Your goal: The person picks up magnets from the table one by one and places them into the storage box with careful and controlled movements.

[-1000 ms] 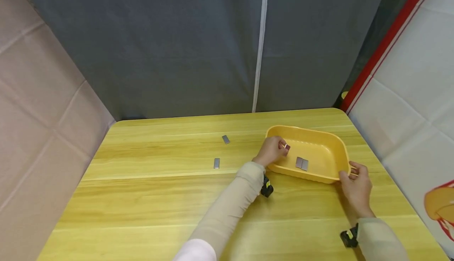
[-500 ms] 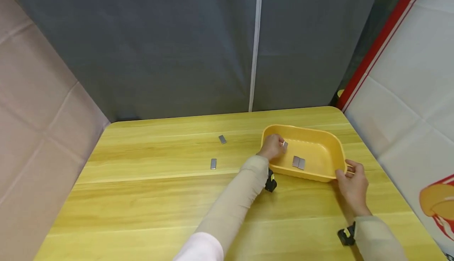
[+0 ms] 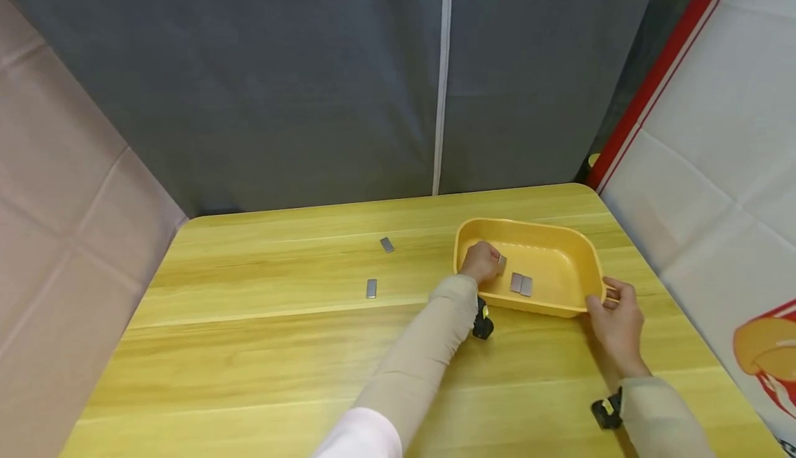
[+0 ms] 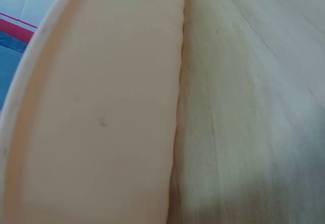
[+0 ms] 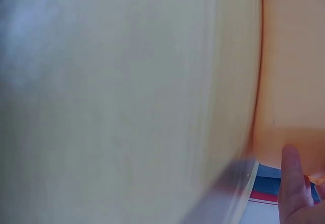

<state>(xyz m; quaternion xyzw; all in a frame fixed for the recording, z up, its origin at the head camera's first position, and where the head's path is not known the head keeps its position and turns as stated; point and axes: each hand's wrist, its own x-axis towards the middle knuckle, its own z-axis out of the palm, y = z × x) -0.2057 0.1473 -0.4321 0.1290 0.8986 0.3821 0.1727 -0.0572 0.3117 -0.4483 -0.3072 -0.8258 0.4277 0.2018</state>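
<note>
My left hand (image 3: pixel 481 262) reaches over the near left rim into a yellow plastic tray (image 3: pixel 562 231), pinching a small grey rectangular plate (image 3: pixel 501 264) low inside it. Two similar plates (image 3: pixel 521 284) lie side by side on the tray floor, just right of that hand. At the tray's near right corner, my right hand (image 3: pixel 618 323) grips the rim, thumb in front and fingers behind. The right wrist view has this hand's thumb (image 5: pixel 291 168) against the tray's outer wall (image 5: pixel 297 71). Only the tray's side (image 4: pixel 101 82) and the tabletop fill the left wrist view.
Left of the tray, two more grey plates lie apart on the wooden table (image 3: pixel 249 347): a tilted farther plate (image 3: pixel 387 244) and a nearer plate (image 3: pixel 371 289). A dark curtain (image 3: pixel 280 85) hangs behind; pale sheets stand along both sides.
My left hand has moved right and down into the tray with the pinched plate. My right hand keeps its grip on the corner. The head view has shifted slightly.
</note>
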